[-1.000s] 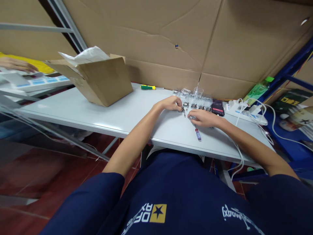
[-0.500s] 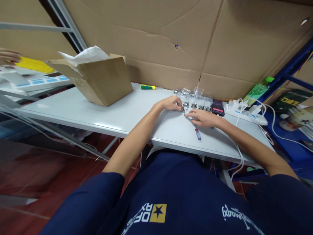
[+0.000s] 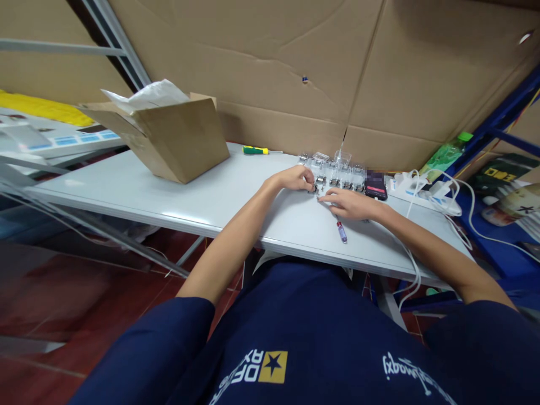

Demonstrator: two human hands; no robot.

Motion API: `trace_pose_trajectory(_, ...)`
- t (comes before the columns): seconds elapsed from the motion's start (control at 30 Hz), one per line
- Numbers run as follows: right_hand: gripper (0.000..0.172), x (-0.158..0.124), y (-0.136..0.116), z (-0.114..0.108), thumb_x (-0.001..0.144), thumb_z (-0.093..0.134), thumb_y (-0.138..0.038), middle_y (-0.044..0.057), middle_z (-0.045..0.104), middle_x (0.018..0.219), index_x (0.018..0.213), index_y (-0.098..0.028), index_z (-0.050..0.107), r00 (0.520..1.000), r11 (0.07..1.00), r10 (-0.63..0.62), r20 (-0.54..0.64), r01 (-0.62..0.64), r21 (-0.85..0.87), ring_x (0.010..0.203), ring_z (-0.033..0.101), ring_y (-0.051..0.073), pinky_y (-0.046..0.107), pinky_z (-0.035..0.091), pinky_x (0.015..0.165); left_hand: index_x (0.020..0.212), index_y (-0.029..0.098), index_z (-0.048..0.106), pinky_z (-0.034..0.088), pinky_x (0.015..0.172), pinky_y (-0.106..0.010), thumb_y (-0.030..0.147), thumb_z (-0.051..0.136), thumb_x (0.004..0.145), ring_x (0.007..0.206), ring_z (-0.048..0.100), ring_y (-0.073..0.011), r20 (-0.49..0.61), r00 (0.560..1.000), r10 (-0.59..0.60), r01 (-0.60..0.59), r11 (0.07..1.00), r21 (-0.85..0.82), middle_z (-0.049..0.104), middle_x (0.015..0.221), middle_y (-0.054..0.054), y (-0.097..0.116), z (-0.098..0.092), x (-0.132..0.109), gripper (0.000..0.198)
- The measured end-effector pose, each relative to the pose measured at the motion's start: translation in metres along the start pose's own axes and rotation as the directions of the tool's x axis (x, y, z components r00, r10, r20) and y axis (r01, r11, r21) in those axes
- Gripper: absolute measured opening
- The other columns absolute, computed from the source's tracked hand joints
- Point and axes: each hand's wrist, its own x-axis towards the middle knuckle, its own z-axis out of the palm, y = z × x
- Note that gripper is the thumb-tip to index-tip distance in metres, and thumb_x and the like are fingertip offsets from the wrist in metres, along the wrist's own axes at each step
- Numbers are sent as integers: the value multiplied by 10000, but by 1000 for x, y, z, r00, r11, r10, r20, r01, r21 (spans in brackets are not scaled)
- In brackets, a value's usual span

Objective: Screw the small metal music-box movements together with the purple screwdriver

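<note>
Our right hand (image 3: pixel 348 203), its grip unclear to us, has edged toward the small, dark metal piece (image 3: pixel 314 190) our left hand (image 3: pixel 296 178) pinches, bringing both close together.

pale table (image 3: pixel 236 197): open cardboard box (image 3: pixel 185 143), green-yellow screwdriver (image 3: pixel 255 151), purple-handled screwdriver (image 3: pixel 341 232), metal parts (image 3: pixel 334 183), clear cases (image 3: pixel 343 157), phone (image 3: pixel 375 189), power strip (image 3: pixel 422 194).

A cardboard box (image 3: pixel 189 143) stood open on the pale table (image 3: pixel 240 197), crumpled white plastic (image 3: pixel 154 95) poking out of its top. Over on the other side, a dark phone (image 3: pixel 375 188) lay near a white power strip (image 3: pixel 446 206), a green-capped bottle (image 3: pixel 449 153) just behind. Brown cardboard sheeting (image 3: pixel 270 73) lined the back, and something yellow (image 3: pixel 46 108) lay off beyond the box.
</note>
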Motion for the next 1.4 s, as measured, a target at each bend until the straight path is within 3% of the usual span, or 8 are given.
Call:
trace_pose_trajectory(0.7, 545, -3, -5, -2, 1047, 372, -308, 125, 507, 1504, 1590, -338, 403, 995, 998, 63, 73, -62, -13, 943, 668, 248, 445, 563, 920, 830, 196, 807, 505, 871, -300, 349, 714, 772, 898, 690, -188, 10, 1000, 0, 0, 1000, 18, 779, 955, -50, 4, -1, -2, 188)
trace_pose_trajectory(0.87, 614, -4, 1, -4, 1034, 440, -336, 107, 484, 1565, 1633, -338, 306, 994, 997, 71, 86, -73, 17, 1139, 660, 275, 438, 550, 1018, 844, 177, 803, 501, 845, -286, 365, 705, 781, 862, 683, -180, -20, 999, -25, 26, 998, 50, 776, 917, -53, 1, -1, -2, 221)
trace_pose_trajectory(1.03, 582, -5, 3, -14, 1007, 502, -308, 119, 522, 1550, 1582, -278, 418, 992, 998, 16, 127, -24, 60, 1346, 579, 295, 468, 489, 1137, 880, 164, 813, 498, 804, -280, 363, 713, 793, 815, 676, -174, -67, 997, -44, 51, 993, 103, 770, 905, -68, -3, -2, -2, 240)
trace_pose_trajectory(1.4, 469, -12, 3, -37, 1011, 517, -327, 167, 613, 1418, 1460, -202, 568, 989, 996, 33, 147, -44, 77, 1246, 617, 313, 526, 488, 1083, 861, 185, 820, 480, 785, -297, 280, 719, 768, 760, 644, -179, -189, 976, -109, 151, 962, 226, 772, 882, -74, -23, -7, -3, 167)
